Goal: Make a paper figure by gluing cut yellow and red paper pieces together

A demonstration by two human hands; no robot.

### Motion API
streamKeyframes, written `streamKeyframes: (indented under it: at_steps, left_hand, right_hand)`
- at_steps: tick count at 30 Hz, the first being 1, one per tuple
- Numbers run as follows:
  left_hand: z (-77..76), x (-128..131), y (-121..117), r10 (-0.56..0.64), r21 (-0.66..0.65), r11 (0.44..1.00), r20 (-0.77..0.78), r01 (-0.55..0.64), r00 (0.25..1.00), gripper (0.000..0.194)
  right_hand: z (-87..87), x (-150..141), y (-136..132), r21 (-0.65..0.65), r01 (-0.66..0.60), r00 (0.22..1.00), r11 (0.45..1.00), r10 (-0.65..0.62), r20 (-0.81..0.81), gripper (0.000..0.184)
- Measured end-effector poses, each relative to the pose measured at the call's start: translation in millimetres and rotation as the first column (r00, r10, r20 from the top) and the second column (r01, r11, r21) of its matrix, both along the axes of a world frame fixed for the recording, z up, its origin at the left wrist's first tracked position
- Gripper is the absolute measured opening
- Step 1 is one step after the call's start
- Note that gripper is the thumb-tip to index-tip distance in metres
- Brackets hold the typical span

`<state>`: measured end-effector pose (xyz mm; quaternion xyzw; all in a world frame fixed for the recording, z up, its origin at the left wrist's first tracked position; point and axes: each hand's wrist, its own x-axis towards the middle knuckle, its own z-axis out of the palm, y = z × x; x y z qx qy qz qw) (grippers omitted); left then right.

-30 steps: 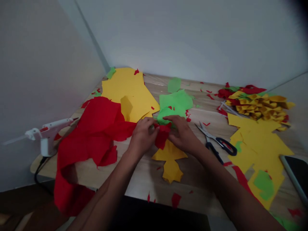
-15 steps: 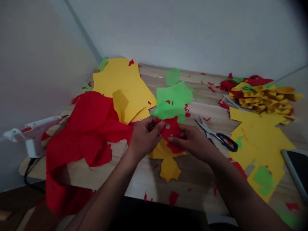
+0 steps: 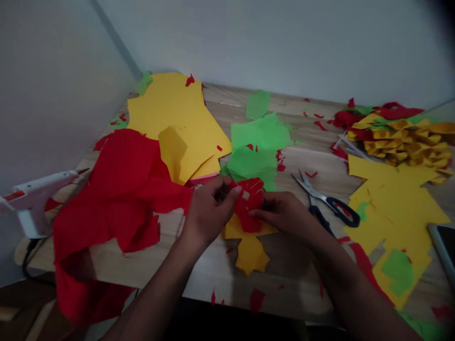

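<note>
Between my two hands is a small red paper or felt cutout (image 3: 253, 219) with holes and slits in it. My left hand (image 3: 212, 207) pinches its upper left edge, and my right hand (image 3: 280, 208) grips its right side, thumb in front. Just below and partly behind it lies a yellow cutout (image 3: 253, 255) with a pointed, star-like end; its upper part is hidden. Right of my right hand, scissors (image 3: 341, 211) with dark blue handles rest with their blades apart. Light green sheets (image 3: 258, 137) lie beyond my hands.
A large red sheet (image 3: 124, 184) drapes over the front left edge beside a white glue gun (image 3: 39, 192). Yellow sheets (image 3: 174, 109) lie behind. At right are a ruffled yellow bundle (image 3: 408, 142), a cut yellow sheet (image 3: 391, 199) and a phone (image 3: 444, 246). Red scraps are scattered about.
The red cutout has turned between my fingers; slits now show along its top. My hands sit slightly lower in view. The camera view has shifted and tilted a little.
</note>
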<state>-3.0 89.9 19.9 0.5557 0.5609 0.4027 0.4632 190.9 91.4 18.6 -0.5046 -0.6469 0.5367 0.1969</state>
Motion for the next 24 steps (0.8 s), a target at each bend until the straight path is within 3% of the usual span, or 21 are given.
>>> streamKeyframes:
  at_steps: [7, 12, 17, 19, 21, 24]
  left_hand:
    - [-15.2, -8.0, 1.7, 0.024, -0.007, 1.000, -0.176, -0.026, 0.984, 0.018]
    - [-14.5, -8.4, 2.5, -0.006, -0.009, 1.000, -0.291, 0.003, 0.957, 0.016]
    - [-1.7, -12.3, -11.0, 0.181, 0.250, 0.966, -0.456, -0.070, 0.872, 0.031]
    - [2.7, -16.5, -22.4, 0.154, 0.301, 0.954, -0.509, 0.008, 0.847, 0.015]
    - [3.2, -20.0, -34.6, -0.013, 0.282, 0.937, -0.567, 0.208, 0.824, 0.004]
    - [-3.6, -20.7, -49.3, -0.199, 0.254, 0.866, -0.617, 0.431, 0.762, 0.011]
  right_hand:
    - [-2.8, -5.7, 2.0, 0.146, -0.076, 0.978, 0.986, 0.045, 0.202, 0.017]
    - [-1.9, -8.5, 2.1, 0.192, -0.093, 0.967, 0.977, 0.042, 0.253, 0.020]
    - [-3.0, -11.1, 1.3, 0.249, -0.102, 0.947, 0.963, 0.017, 0.321, 0.018]
    - [-3.3, -11.8, 0.9, 0.251, -0.106, 0.942, 0.962, 0.016, 0.336, 0.016]
    - [-3.8, -12.1, 0.5, 0.250, -0.111, 0.939, 0.962, 0.019, 0.343, 0.015]
    - [-4.7, -12.2, 0.0, 0.262, -0.104, 0.938, 0.959, 0.007, 0.347, 0.017]
